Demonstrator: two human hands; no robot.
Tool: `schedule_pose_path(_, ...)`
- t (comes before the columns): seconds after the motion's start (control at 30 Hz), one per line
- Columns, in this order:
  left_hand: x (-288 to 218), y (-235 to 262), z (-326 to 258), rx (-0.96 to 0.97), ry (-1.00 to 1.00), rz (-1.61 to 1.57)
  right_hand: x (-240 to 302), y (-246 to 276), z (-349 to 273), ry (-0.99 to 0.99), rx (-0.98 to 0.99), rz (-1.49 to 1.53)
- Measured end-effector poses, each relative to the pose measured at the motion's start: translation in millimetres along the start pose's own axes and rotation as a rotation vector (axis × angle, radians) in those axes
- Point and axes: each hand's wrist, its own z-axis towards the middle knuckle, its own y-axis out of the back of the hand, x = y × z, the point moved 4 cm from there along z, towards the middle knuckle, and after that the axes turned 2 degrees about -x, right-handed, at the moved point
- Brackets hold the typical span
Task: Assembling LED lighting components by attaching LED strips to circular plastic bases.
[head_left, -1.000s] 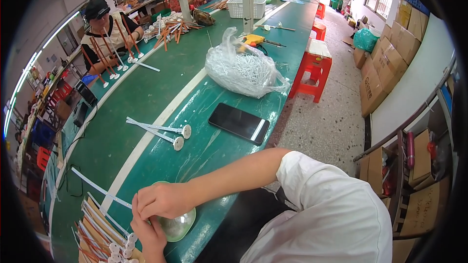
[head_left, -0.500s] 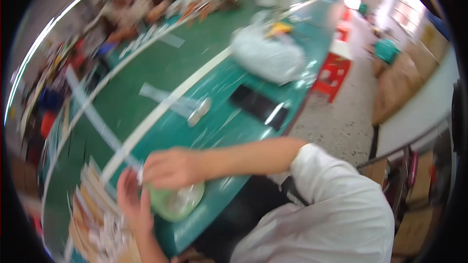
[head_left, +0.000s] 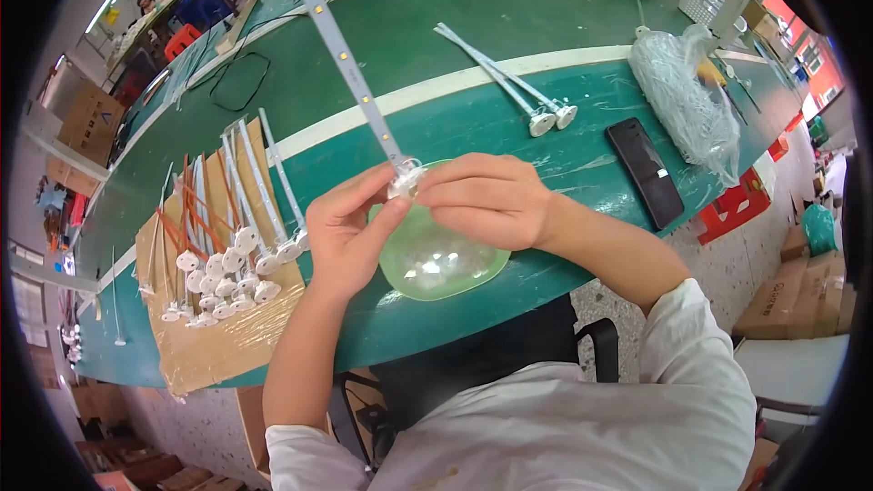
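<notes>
A long LED strip (head_left: 355,77) with yellow chips rises from my hands toward the upper left. At its lower end is a white round end cap (head_left: 406,180). My left hand (head_left: 350,229) pinches this cap between thumb and fingers. From the other side, the fingers of my right hand (head_left: 486,198) press together at the cap; anything small between them is hidden. Right below both hands stands a light green bowl (head_left: 400,286), with shiny, clear-looking contents that I cannot make out.
On the left, several capped strips (head_left: 238,264) lie on a cardboard sheet (head_left: 195,359). Two more strips (head_left: 509,82) lie farther back. To the right are a black phone (head_left: 647,173) and a clear plastic bag (head_left: 677,95). A red stool (head_left: 738,207) stands beyond the table edge.
The view has swung left and steadied, so the hands now appear nearer the middle. My right hand no longer covers the cap, and both hands meet at it above the bowl.
</notes>
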Motion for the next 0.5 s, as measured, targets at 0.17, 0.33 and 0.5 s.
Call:
schedule_pose_path(0.17,12.9,8.4,1.0,-0.061,0.068,0.047,10.6,4.9,-3.4,0.041,0.027,-0.064)
schedule_pose_path(0.33,14.7,25.0,-0.6,-0.073,0.167,0.101,14.3,-16.8,-7.9,0.001,0.017,-0.125)
schedule_pose_path(0.5,28.3,20.0,5.4,-0.103,0.122,0.07,7.5,-12.4,-9.1,-0.038,-0.132,-0.157)
